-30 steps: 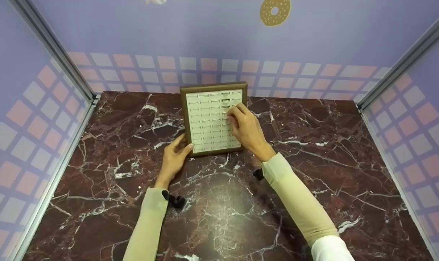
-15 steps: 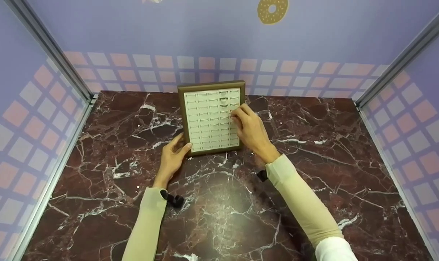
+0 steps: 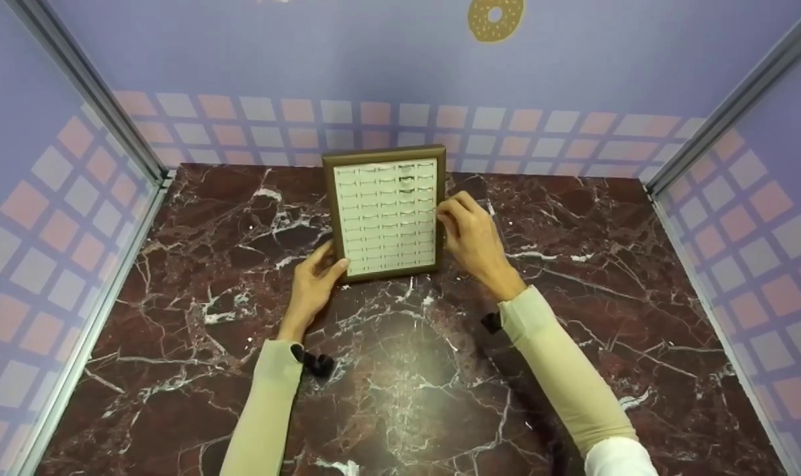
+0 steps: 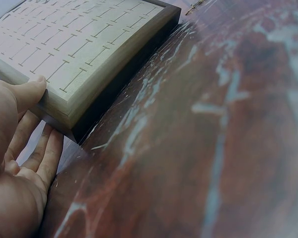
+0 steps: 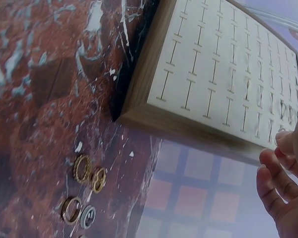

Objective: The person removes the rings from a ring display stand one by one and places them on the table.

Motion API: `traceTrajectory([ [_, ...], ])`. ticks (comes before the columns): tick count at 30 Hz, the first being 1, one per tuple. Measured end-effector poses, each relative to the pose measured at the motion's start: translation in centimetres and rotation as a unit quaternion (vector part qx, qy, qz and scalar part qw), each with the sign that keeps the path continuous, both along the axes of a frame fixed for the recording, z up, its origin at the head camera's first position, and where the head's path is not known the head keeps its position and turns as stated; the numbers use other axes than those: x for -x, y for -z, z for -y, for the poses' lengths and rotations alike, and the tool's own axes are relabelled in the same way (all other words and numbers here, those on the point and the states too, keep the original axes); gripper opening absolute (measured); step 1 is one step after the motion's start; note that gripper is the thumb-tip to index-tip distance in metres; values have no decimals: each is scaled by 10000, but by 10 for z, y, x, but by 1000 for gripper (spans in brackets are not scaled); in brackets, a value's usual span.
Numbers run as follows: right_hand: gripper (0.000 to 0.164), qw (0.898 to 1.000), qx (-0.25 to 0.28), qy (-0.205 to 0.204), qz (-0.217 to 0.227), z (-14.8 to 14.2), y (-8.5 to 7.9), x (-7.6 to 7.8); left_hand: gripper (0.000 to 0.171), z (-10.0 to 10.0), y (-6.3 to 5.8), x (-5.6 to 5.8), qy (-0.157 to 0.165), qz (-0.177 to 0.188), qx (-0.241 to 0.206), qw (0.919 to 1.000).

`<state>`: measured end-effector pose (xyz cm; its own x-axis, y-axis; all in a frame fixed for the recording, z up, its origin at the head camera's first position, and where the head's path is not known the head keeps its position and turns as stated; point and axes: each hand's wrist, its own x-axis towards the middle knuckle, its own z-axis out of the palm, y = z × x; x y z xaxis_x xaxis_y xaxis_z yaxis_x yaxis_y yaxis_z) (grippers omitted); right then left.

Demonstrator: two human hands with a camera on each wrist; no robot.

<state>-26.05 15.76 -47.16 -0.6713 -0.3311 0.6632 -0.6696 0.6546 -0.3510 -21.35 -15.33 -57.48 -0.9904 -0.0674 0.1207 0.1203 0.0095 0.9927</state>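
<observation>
A ring display board [image 3: 387, 218] with a brown frame and a white slotted face stands tilted on the marble table. Several small rings [image 3: 407, 178] sit in the upper slots of one column, right of its middle. My left hand [image 3: 313, 291] holds the frame's lower left corner, thumb in front and the other fingers behind, as the left wrist view also shows. My right hand [image 3: 474, 235] is at the frame's right edge, its fingers loosely bent; no ring shows between the fingertips [image 5: 268, 157]. In the right wrist view, gold and silver rings [image 5: 83, 167] lie on the table beside the board.
The dark red marble tabletop [image 3: 195, 396] meets a lilac back wall [image 3: 241, 53] with a pink and white checked band close behind the board. Side walls [image 3: 790, 198] rise at left and right. Black wrist mounts [image 3: 319, 365] stick out from the sleeves.
My right hand has drawn back to the right from the board's face to its right edge, uncovering more slots and a ring. My left hand keeps its hold on the corner.
</observation>
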Motion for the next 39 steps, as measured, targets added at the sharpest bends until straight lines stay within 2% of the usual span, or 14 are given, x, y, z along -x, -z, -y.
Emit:
traceTrajectory([
  [8,7,10000,9,66,-19,-21,2,-5,57,-1,0,2,-3,-65,-83,9999],
  [26,10,9990,-90,395,200,-67,29,-15,56,-2,0,2,-60,-49,-135,9999],
  [33,10,9957,-431,593,564,-83,39,-22,57,-2,-1,1,-45,-69,-50,10000],
  [39,10,9938,-614,620,686,-92,45,-26,56,-2,-1,0,-32,-53,-65,10000],
])
